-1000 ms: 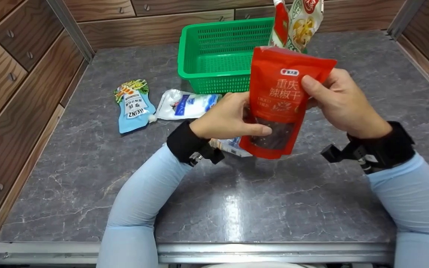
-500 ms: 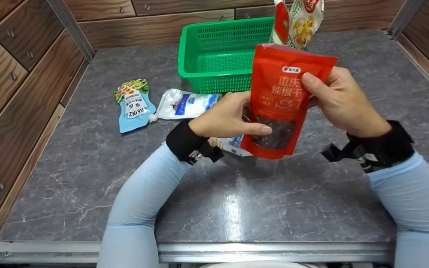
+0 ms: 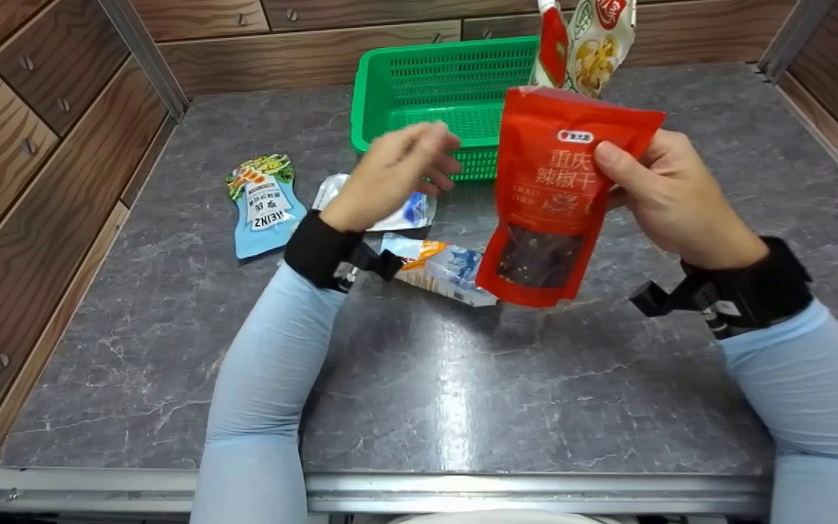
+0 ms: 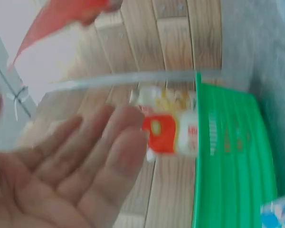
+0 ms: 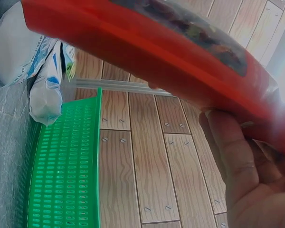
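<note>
My right hand (image 3: 670, 193) pinches the upper right edge of a red pouch of dried chilies (image 3: 553, 182), thumb in front, fingers behind. The pouch hangs above the table with dark contents showing through its window. Away from the pouch, to its left, my left hand (image 3: 397, 171) is in the air, blurred and holding nothing. Its fingers look relaxed in the left wrist view. Beneath that hand lies a white and blue pouch (image 3: 332, 191), partly covered by it. A blue and orange packet (image 3: 441, 269) lies on the table just left of the red pouch's lower end.
A green plastic basket (image 3: 372, 94) stands at the back. Two upright packages, a red and white one (image 3: 552, 47) and a cream one with a food picture (image 3: 597, 54), rise at its right end. A light blue Heinz pouch (image 3: 266, 211) lies at left.
My left hand has let go of the red pouch and moved left and up. More of the blue and orange packet now shows. The right hand still holds the pouch, nearly unmoved.
</note>
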Demonstrator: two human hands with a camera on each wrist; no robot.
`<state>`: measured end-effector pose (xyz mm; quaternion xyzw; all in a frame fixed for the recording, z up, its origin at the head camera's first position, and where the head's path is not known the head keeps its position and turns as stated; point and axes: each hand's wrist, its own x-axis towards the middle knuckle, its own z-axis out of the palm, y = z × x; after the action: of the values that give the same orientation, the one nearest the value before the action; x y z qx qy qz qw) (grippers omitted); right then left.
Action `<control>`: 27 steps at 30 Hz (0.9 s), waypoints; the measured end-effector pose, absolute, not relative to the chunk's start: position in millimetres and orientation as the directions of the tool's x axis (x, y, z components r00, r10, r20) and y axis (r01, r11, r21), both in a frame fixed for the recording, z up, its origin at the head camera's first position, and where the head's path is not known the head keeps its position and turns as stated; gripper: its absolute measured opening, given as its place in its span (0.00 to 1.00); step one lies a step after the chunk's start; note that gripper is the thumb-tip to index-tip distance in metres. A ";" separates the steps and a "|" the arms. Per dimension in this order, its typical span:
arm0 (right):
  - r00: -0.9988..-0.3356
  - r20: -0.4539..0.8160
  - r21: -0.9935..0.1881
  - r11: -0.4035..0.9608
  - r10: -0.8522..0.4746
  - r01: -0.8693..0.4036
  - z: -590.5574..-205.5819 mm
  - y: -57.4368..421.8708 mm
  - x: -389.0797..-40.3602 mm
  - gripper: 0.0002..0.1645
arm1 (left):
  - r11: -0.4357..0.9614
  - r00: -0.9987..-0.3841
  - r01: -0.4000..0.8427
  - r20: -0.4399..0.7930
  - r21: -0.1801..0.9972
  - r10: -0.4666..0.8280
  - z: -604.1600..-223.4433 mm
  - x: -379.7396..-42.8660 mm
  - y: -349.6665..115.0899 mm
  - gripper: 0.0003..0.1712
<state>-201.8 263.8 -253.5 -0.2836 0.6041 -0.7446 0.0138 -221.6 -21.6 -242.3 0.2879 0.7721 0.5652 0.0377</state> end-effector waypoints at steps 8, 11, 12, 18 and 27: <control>-0.850 0.385 -0.918 -0.248 -0.361 -0.310 -254.3 263.7 -202.8 0.17 | 0.262 -0.984 0.153 0.170 0.953 -0.045 -279.0 -276.6 -57.8 0.17; -0.843 0.386 -0.919 -0.233 -0.373 -0.318 -254.0 263.6 -203.0 0.17 | 0.236 -0.984 0.006 0.048 0.972 -0.170 -289.9 -289.4 -68.8 0.19; -0.842 0.386 -0.920 -0.227 -0.378 -0.320 -253.8 263.6 -202.9 0.17 | 0.221 -0.982 -0.039 0.004 0.974 -0.189 -292.9 -292.6 -72.0 0.20; -0.841 0.385 -0.922 -0.196 -0.381 -0.333 -252.9 263.6 -202.4 0.17 | -0.080 -0.969 -0.196 -0.206 0.977 -0.135 -305.3 -308.5 -82.6 0.25; -0.845 0.379 -0.922 -0.228 -0.377 -0.312 -258.0 260.5 -204.3 0.17 | -0.359 -0.970 -0.204 -0.238 0.911 -0.053 -316.6 -319.5 -85.6 0.21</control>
<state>-204.3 260.5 -258.0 -0.2774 0.6210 -0.7328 0.0220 -319.5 -85.6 -316.6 -0.1140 0.5640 0.8165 0.0461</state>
